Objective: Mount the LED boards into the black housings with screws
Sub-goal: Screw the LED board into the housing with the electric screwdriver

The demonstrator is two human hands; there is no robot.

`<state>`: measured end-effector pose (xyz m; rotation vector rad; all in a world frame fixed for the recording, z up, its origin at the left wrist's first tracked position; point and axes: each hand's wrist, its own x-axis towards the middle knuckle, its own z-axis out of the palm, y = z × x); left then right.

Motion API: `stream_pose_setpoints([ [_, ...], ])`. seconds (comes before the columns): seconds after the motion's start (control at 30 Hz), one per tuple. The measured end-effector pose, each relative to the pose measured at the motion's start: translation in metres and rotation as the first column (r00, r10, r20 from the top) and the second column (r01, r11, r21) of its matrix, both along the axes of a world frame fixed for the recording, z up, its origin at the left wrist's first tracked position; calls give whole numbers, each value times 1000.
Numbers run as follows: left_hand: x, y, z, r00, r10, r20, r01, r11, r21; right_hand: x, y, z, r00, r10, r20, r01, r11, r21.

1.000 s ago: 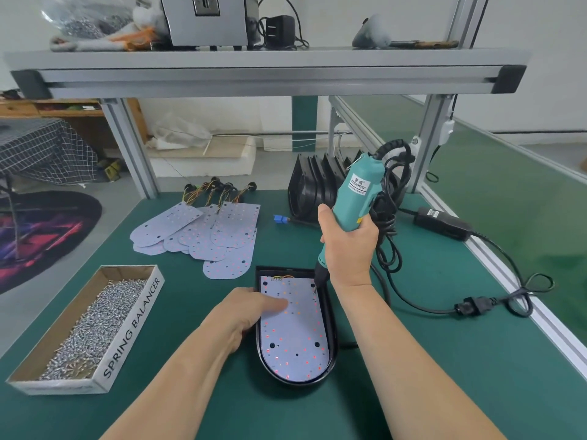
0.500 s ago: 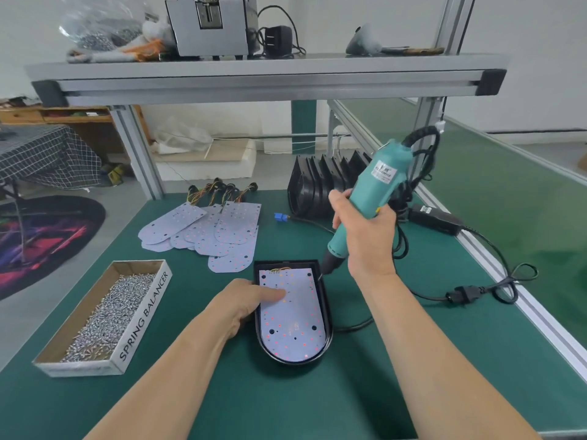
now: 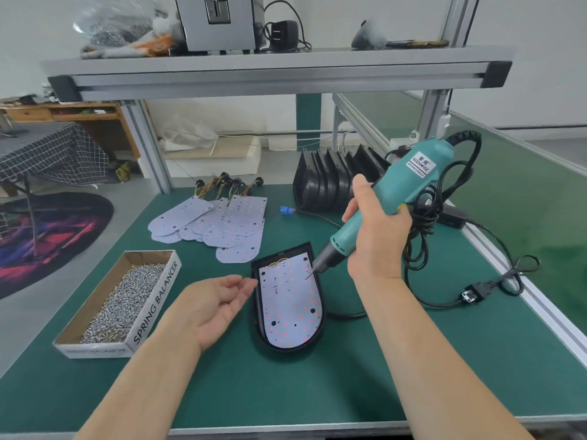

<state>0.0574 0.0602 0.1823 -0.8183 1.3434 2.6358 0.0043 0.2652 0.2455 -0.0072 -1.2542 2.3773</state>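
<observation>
Green bench [image 3: 413, 360]: black housing [image 3: 286, 350] w/ LED board [image 3: 292, 309] seated inside. R hand [image 3: 378, 236] gripping teal screwdriver [image 3: 397, 192], bit tip on board's far-right corner. L hand [image 3: 216, 303] just left of housing, palm up, fingers loose, nothing held.

The side of the cardboard box [image 3: 155, 308] at the lower left reads "SPRING BALANCER" in black capitals. The white label on the electric screwdriver [image 3: 401, 185] in my right hand [image 3: 378, 238] says "KEENWISE"; its smaller print is unreadable.
</observation>
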Motion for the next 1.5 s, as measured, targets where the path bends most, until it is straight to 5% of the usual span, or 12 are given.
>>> stream_pose_setpoints([
  [0.37,15,36,8,982,-182,57,174,978,114,17,-19,20,991,91,-98,-102,988,-115],
  [0.57,15,45,9,980,-186,76,149,927,344,22,-24,16,993,87,-85,-94,992,-86],
  [0.87,16,46,10,983,-176,45,139,889,437,23,-28,12,996,48,-72,-51,998,-41],
  [1.03,19,53,9,996,-92,6,84,933,350,24,-28,9,995,34,-96,-35,999,-12],
  [1.2,20,71,2,985,70,-160,-61,996,63,28,-32,7,995,-48,-91,45,998,-32],
  [1.5,26,70,-1,977,41,-209,-41,999,6,26,-27,1,998,-54,15,55,991,-121],
])
